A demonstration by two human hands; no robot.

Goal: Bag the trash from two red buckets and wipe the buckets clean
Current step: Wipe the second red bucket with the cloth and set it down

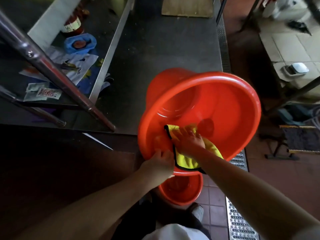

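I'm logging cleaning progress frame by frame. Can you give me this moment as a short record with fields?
stage: wiping the inside of a bucket
held bucket: red, tilted toward the camera, no trash visible inside
cloth: yellow with dark edging, on the inner wall and over the near rim
right hand: pressing the cloth
left hand: holding the near rim
second bucket: red, on the floor below

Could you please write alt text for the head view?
A right hand presses a yellow cloth against the inside wall of a tilted red bucket, whose near rim the left hand grips. A second red bucket stands below on the floor.
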